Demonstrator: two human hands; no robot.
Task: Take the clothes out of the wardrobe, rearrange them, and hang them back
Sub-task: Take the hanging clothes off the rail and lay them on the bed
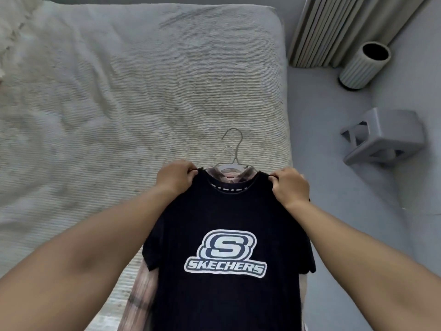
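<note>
A: Entry, head view. What does each grip have?

B: Left hand (pixel 175 179) has its grip closed, pinching the left shoulder seam of the black T-shirt (pixel 226 211). Right hand (pixel 290 187) likewise, fingers curled tight on the right shoulder seam. Both forearms reach forward, wrists bent slightly down, knuckles up.

A: Fabric and shape?

B: The shirt is a dark, matte knit with a ribbed collar, spread flat between the two grips, front up. A white and blue printed logo (pixel 225 255) sits below the grips, toward the person, reading SKECHERS. The short sleeves fall off to either side.

A: Anything beneath it?

B: A pale pinkish plaid garment (pixel 140 295), soft-looking, shows under the shirt at the collar and past its lower left edge. Two thin metal wire hanger hooks (pixel 232 144) curve up just beyond the grips, between them.

A: Surface?

B: A bed (pixel 119 91) with a grey-white ribbed cover, wrinkled to the left of the grips. The clothes lie on its near right corner.

A: Right of the grips?

B: On the floor, a grey plastic stool (pixel 384 134) lies tipped over; beyond it stands a fluted pale cylinder (pixel 364 65) with a dark opening, beside a pleated curtain (pixel 334 27).
</note>
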